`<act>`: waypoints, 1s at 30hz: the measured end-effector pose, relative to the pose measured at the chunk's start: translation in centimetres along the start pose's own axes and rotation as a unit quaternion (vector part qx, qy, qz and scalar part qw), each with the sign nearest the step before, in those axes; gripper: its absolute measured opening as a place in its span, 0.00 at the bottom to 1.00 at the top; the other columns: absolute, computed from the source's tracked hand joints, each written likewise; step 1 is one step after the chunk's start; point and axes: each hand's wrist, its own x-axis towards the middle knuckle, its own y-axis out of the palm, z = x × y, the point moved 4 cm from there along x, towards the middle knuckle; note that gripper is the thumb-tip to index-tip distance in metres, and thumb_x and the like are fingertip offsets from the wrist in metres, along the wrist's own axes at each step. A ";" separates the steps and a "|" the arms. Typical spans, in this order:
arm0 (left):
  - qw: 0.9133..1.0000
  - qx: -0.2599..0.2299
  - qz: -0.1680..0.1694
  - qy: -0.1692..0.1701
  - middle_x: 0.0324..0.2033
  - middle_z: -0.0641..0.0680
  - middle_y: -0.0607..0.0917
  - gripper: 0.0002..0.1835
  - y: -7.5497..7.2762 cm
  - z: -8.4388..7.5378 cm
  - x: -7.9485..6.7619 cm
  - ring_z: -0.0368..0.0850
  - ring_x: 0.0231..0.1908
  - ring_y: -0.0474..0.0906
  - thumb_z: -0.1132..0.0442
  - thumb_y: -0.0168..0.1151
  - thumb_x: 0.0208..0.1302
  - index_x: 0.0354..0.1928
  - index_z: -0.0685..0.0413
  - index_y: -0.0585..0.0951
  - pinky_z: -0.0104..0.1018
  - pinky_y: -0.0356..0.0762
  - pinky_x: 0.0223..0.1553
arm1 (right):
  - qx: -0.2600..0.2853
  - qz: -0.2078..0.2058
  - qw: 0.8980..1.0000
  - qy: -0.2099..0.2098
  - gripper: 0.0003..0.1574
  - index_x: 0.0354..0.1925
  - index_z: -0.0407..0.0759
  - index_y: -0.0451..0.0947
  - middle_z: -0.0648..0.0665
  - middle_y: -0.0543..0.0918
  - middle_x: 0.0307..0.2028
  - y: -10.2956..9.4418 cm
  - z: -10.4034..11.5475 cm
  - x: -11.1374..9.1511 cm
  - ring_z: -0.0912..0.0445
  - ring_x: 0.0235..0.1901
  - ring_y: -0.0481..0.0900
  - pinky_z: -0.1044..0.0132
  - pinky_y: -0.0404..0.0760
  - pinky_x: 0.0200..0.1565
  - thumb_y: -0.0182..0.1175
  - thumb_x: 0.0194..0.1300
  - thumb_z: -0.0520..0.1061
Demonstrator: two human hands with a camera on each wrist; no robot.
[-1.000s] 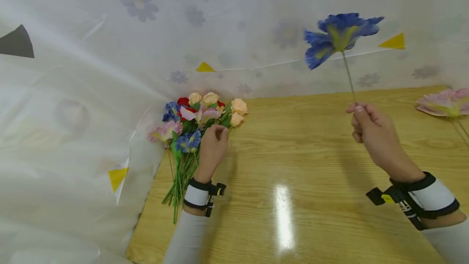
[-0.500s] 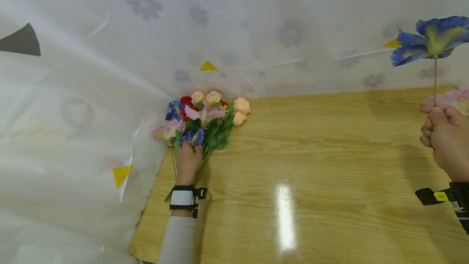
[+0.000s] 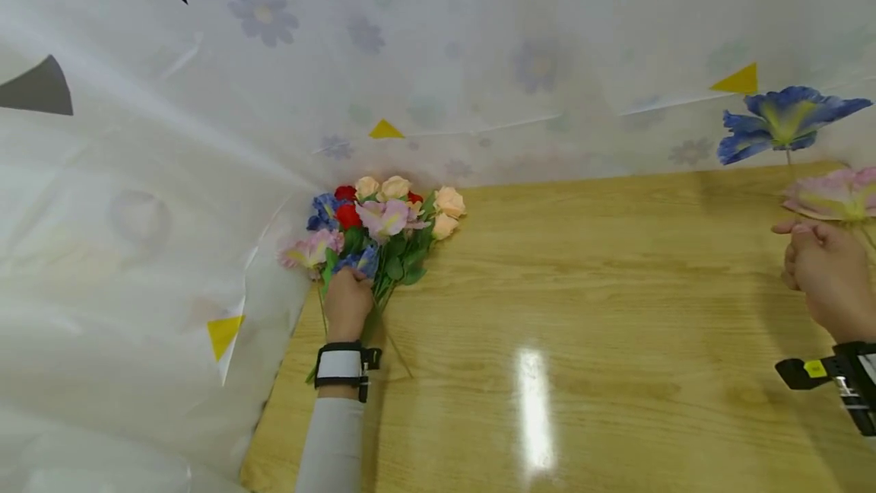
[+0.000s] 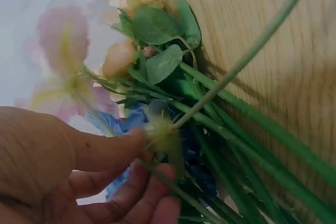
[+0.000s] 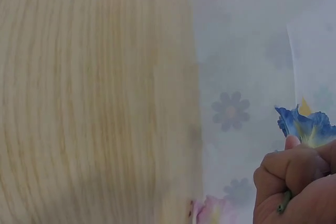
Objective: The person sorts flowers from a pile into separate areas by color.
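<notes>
On the left of the table lies a bunch of artificial flowers (image 3: pixel 393 246) with green stems. My left hand (image 3: pixel 347 306) is over it, thumb and fingertips pinching a blue artificial iris (image 3: pixel 363 259) at the yellow-green base (image 4: pixel 165 135) of its bloom. A thin stem from a pink flower (image 4: pixel 63 51) also passes by those fingers. At the right, my right hand (image 3: pixel 824 268) grips the stem of another blue artificial iris (image 3: pixel 783 124), bloom held up. In the right wrist view the cut stem end (image 5: pixel 284 202) shows in the curled fist.
Behind the right hand lies a pink artificial flower (image 3: pixel 838 195). Peach roses (image 3: pixel 448 204) and red roses (image 3: pixel 347 215) are in the bunch. A translucent patterned plastic sheet (image 3: pixel 479 44) hangs along the back and left edges of the wood table (image 3: pixel 547 280).
My left hand moved down and left onto the nearer blue iris, whose stem swung out rightward. My right hand carried its iris to the right, then lowered it. A pink bloom in the bunch turned.
</notes>
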 end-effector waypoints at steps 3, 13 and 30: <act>0.999 -0.018 -0.029 0.012 0.33 0.63 0.83 0.05 -0.6 -0.1 0.0 0.62 0.33 0.80 0.66 0.57 0.67 0.39 0.61 0.79 0.55 0.76 0.33 | -0.083 -0.001 0.996 0.019 0.15 0.45 0.62 0.67 0.51 0.61 0.17 -0.2 -1.4 0.1 0.55 0.13 0.56 0.57 0.54 0.19 0.31 0.78 0.55; 0.965 -0.129 -0.168 0.157 0.30 0.63 0.83 0.11 -3.2 -2.5 0.4 0.59 0.30 0.80 0.66 0.51 0.74 0.46 0.68 0.78 0.52 0.76 0.36 | -0.238 0.011 0.971 0.023 0.40 0.61 0.30 0.64 0.44 0.67 0.20 -0.1 -4.3 0.5 0.52 0.13 0.61 0.57 0.62 0.17 0.23 0.77 0.59; 0.905 -0.356 -0.153 0.174 0.24 0.57 0.70 0.18 -3.6 -9.1 -2.5 0.43 0.19 0.59 0.59 0.40 0.79 0.47 0.66 0.76 0.35 0.58 0.24 | -0.336 0.141 0.931 -0.017 0.34 0.62 0.16 0.58 0.13 0.65 0.54 0.5 -5.8 0.7 0.24 0.45 0.70 0.45 0.74 0.33 0.31 0.77 0.46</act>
